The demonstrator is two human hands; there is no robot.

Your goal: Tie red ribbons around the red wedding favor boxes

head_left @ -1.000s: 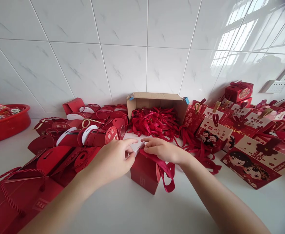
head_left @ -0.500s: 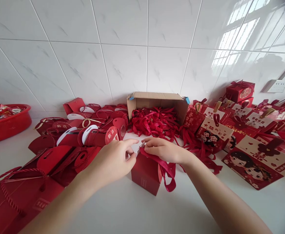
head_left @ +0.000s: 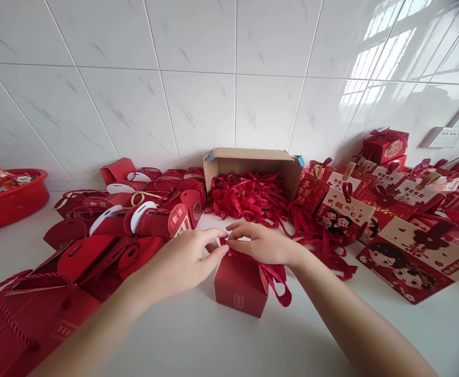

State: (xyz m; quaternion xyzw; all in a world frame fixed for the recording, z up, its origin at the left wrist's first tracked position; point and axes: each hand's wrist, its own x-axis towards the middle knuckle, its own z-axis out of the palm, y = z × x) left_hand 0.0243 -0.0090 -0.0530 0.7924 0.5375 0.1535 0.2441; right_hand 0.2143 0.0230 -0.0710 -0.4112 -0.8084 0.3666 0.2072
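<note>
A small red gift box [head_left: 242, 285] stands on the white counter in front of me. Both my hands meet over its top. My left hand [head_left: 182, 262] pinches at the box's top edge with thumb and forefinger. My right hand [head_left: 261, 243] is closed on a red ribbon [head_left: 277, 280] that loops down the box's right side. The fingertips of the two hands touch above the box.
A cardboard box [head_left: 253, 162] on its side spills red ribbons at the wall. Flat and folded red gift boxes [head_left: 135, 220] pile at the left, printed gift bags [head_left: 405, 256] at the right. A red basin [head_left: 9, 201] sits far left. A wall socket [head_left: 443, 139] is far right.
The box has turned slightly and shifted right. My hands have come closer together over its top, and the white flap seen between them earlier no longer shows.
</note>
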